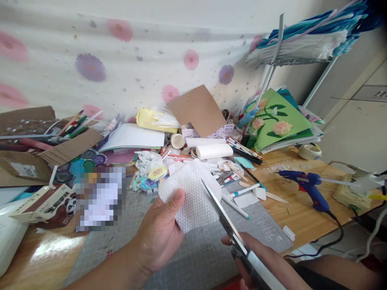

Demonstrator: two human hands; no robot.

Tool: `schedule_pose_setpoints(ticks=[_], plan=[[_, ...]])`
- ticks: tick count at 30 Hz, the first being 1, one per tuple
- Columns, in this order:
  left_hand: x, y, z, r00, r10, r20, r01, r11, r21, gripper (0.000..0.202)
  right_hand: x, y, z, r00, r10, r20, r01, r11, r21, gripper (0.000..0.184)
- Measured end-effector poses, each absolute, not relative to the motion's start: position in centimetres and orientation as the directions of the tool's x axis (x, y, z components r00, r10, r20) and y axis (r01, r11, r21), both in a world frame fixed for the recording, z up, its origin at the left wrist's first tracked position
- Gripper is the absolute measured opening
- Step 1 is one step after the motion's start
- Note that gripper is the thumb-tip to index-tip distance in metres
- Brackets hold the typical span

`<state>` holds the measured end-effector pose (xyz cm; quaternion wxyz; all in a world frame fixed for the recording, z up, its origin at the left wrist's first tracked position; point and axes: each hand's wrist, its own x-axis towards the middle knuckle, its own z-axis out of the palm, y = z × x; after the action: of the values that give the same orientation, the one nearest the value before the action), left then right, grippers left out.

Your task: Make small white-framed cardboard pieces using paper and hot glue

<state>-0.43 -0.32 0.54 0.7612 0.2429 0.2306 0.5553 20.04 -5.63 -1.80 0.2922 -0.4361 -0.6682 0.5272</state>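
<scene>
My left hand (159, 237) pinches a white textured foam sheet (190, 193) by its lower left edge and holds it up over the grey cutting mat (193, 257). My right hand (256, 257) grips the handles of a pair of scissors (225, 219). The blades point up and to the left, and their tip touches the right edge of the foam sheet.
A blue glue gun (305, 187) lies on the wooden table at right, its cable trailing off the edge. Pens, paper rolls (213, 151), a cardboard sheet (196, 108) and scraps crowd the back. A cardboard box (33, 149) with pencils and a paint palette (87, 161) stand at left. Green craft sheets (278, 121) lean under a wire rack.
</scene>
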Motion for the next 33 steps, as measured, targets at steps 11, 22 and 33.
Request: schedule_pose_setpoints(ticks=[11, 22, 33], plan=[[-0.1, -0.9, 0.6, 0.304, 0.941, -0.151, -0.647, 0.320, 0.692, 0.041, 19.9, -5.0, -3.1, -0.406, 0.896, -0.182, 0.357, -0.028, -0.934, 0.061], [0.0, -1.0, 0.7, 0.298, 0.940, -0.167, -0.658, 0.329, 0.678, 0.039, 19.6, -5.1, -3.8, -0.456, 0.870, -0.188, 0.320, -0.038, -0.947, 0.068], [0.0, -1.0, 0.0, 0.334, 0.929, -0.159, -0.594, 0.338, 0.730, 0.030, 20.3, -4.5, -3.3, -0.514, 0.858, -0.014, 0.216, 0.113, -0.970, 0.090]])
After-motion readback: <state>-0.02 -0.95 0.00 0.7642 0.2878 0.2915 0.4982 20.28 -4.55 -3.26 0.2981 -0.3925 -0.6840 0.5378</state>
